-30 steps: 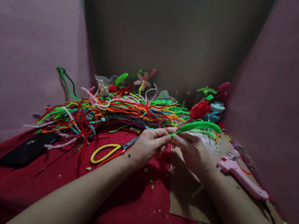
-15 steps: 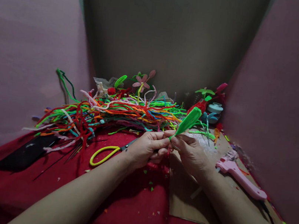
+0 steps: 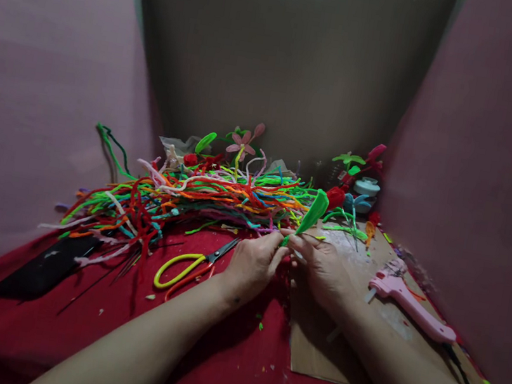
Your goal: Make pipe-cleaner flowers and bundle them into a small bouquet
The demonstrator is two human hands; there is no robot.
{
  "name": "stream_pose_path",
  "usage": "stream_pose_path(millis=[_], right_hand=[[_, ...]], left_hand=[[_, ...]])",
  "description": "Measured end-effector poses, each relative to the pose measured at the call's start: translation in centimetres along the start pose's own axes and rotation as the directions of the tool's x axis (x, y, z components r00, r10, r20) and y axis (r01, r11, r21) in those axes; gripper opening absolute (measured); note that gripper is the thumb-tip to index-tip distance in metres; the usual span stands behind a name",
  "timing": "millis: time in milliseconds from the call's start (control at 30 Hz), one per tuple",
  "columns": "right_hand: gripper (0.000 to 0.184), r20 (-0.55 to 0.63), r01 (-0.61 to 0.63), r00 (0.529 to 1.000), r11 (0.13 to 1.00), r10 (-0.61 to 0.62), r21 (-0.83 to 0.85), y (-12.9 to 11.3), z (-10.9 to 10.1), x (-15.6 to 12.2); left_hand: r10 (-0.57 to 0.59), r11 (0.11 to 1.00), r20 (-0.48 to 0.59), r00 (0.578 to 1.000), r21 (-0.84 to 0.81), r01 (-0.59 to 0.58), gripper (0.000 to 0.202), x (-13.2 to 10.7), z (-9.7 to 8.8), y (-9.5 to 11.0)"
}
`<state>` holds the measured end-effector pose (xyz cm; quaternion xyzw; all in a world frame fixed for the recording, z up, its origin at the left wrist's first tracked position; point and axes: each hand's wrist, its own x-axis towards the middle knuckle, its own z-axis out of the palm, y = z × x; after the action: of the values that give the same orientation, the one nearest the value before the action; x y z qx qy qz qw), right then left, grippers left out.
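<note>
A bright green fuzzy pipe-cleaner leaf (image 3: 314,213) stands up between my two hands, its tip pointing up and to the right. My left hand (image 3: 254,262) pinches the narrow lower end of the leaf. From the other side my right hand (image 3: 316,266) closes its thumb and fingers on the same green base. My fingers hide part of the stem end. Left of my left hand lie scissors (image 3: 179,269) with one yellow and one orange-red handle loop, blades toward the pile.
Behind my hands spreads a heap of coloured pipe cleaners (image 3: 218,189). A pink glue gun (image 3: 415,305) rests on cardboard (image 3: 322,356) at right. A black flat object (image 3: 45,269) lies left. Pipe-cleaner flowers (image 3: 243,141) and a light-blue jar (image 3: 365,195) stand at the back.
My hands have shifted slightly, and my left hand has turned, its fingers curling at the leaf's base. The leaf sits a little lower and further left. More of the scissors shows.
</note>
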<state>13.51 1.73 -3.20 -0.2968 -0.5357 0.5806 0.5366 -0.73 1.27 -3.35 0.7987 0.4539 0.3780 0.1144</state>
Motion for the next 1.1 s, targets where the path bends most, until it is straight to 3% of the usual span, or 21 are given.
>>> stream_pose_path(millis=[67,133,233,367,633,900,1100], right_hand=[[0.027,0.0,0.002,1.0,1.0,-0.002,0.002,0.2,0.0,0.0],[0.029,0.001,0.033,0.999,0.999,-0.033,0.011,0.3,-0.1,0.1],[0.033,0.043,0.019,0.999,0.999,-0.02,0.027,0.3,-0.2,0.2],[0.038,0.098,-0.108,0.99,0.992,0.101,0.06,-0.1,-0.1,0.2],[0.033,0.064,-0.046,0.997,0.998,0.049,-0.045,-0.4,-0.1,0.2],[0.02,0.013,0.048,0.999,0.999,-0.048,0.024,-0.8,0.0,0.0],[0.016,0.018,-0.054,0.998,0.985,0.052,0.162,-0.7,-0.4,0.2]], left_hand=[[-0.014,0.997,-0.01,1.0,-0.074,0.014,0.02,0.2,-0.1,-0.1],[-0.087,0.965,0.011,0.996,-0.249,0.087,0.019,0.5,-0.1,-0.1],[-0.212,0.824,0.131,0.969,-0.508,0.249,0.029,1.0,-0.2,0.2],[-0.277,0.648,0.261,0.925,-0.66,0.38,0.031,1.1,-0.5,0.7],[-0.303,0.432,0.372,0.878,-0.767,0.474,0.04,1.0,-0.9,1.4],[-0.225,0.239,0.448,0.865,-0.836,0.495,0.033,0.9,-1.0,1.3],[-0.155,0.157,0.509,0.847,-0.834,0.529,0.029,0.7,-1.2,1.3]])
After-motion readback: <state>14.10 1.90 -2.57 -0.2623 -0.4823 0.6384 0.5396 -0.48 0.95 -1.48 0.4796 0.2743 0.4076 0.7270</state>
